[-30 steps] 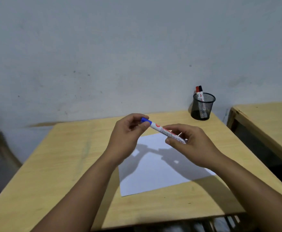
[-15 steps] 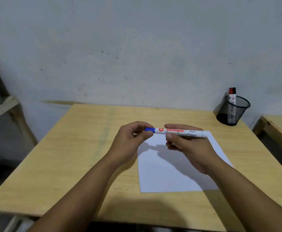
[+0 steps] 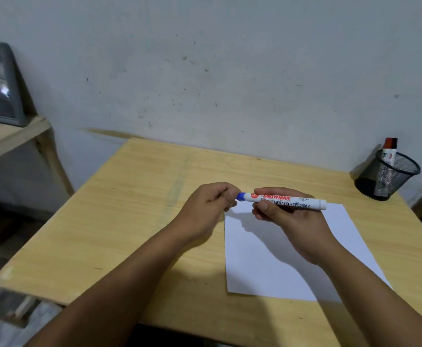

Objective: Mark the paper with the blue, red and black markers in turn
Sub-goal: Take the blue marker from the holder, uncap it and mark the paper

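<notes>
Blue marker (image 3: 284, 201) lies level in the air over the far edge of the paper (image 3: 280, 259), cap end to my left, held between both hands. My right hand (image 3: 287, 216) grips the white barrel, fingers curled round it and thumb on the near side. My left hand (image 3: 210, 204) pinches the blue cap (image 3: 241, 196) between thumb and fingertips; only a short blue stub shows past them. The paper rests flat on the tabletop (image 3: 142, 209), unmarked as far as I can see, though my right forearm and the shadows cover part of it.

Assessment: the step in hand is uncapping, and no marking has begun. To do it well I would hold the barrel steady in the right hand and draw the cap straight off along the marker's axis, without bending, so that the tip does not jump and streak the sheet or my fingers. I would keep the cap in the left hand for recapping before the next colour.

Legible writing on the barrel: "SNOWMAN" in red capitals beside a round red emblem, and "Boardmarker" in black below it, partly covered by my fingers. A smaller printed code further right is too fine to read.

Mesh pen cup (image 3: 388, 176) stands at the far right corner, well apart from the paper, with the red marker (image 3: 390, 150) upright in it. A dark edge shows beside its red cap, possibly the black marker; I cannot confirm.
</notes>
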